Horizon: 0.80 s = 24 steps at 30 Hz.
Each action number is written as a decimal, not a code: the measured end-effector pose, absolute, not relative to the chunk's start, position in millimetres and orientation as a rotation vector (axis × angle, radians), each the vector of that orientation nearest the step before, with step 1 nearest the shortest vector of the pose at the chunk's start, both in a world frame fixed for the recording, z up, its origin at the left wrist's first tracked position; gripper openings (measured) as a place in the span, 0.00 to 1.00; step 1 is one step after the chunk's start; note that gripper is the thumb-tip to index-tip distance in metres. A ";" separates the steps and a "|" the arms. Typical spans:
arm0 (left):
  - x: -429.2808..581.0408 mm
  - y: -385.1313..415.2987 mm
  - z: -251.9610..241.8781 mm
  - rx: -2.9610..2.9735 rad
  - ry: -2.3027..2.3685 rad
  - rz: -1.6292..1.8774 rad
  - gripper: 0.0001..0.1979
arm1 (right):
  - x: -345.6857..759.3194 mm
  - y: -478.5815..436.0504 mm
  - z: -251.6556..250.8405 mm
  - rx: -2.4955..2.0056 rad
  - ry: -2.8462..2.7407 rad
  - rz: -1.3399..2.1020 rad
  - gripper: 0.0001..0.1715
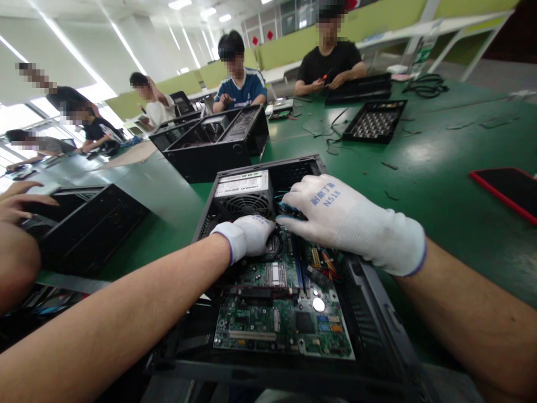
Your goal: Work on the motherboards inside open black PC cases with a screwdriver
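An opened black computer case [377,313] lies in front of me, its motherboard [289,330] exposed. Both my hands wear white work gloves and reach inside, close together. My left hand [251,234] is closed beside a black round part [274,246], which looks like a cooler fan or coiled cable; its fingertips are partly hidden. My right hand [323,210] curls its thumb and fingers around dark cables next to the power supply [243,193]. Colored wires with a black connector [319,277] hang over the board's right side.
Another open computer case [218,148] stands ahead, and one more [92,224] at left by a co-worker's hand [25,204]. A black tray-like panel [375,120], loose cables [425,85] and a red-edged dark object [509,190] lie on the green table [440,145]. Several people sit around.
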<state>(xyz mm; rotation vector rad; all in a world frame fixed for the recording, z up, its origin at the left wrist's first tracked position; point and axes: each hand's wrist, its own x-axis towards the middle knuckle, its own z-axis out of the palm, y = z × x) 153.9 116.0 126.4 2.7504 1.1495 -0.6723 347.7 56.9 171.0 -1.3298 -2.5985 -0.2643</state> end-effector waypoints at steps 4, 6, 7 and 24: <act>153.9 115.4 126.7 2.754 1.153 -0.656 0.19 | 348.3 57.3 170.0 -1.321 -2.591 -0.276 0.27; 153.7 115.2 126.5 2.756 1.161 -0.656 0.20 | 348.4 57.3 169.5 -1.318 -2.588 -0.283 0.26; 153.5 115.2 126.3 2.758 1.165 -0.656 0.20 | 348.4 57.3 169.3 -1.317 -2.587 -0.284 0.26; 152.4 117.1 124.9 2.756 1.146 -0.646 0.20 | 347.8 56.9 171.3 -1.330 -2.590 -0.257 0.28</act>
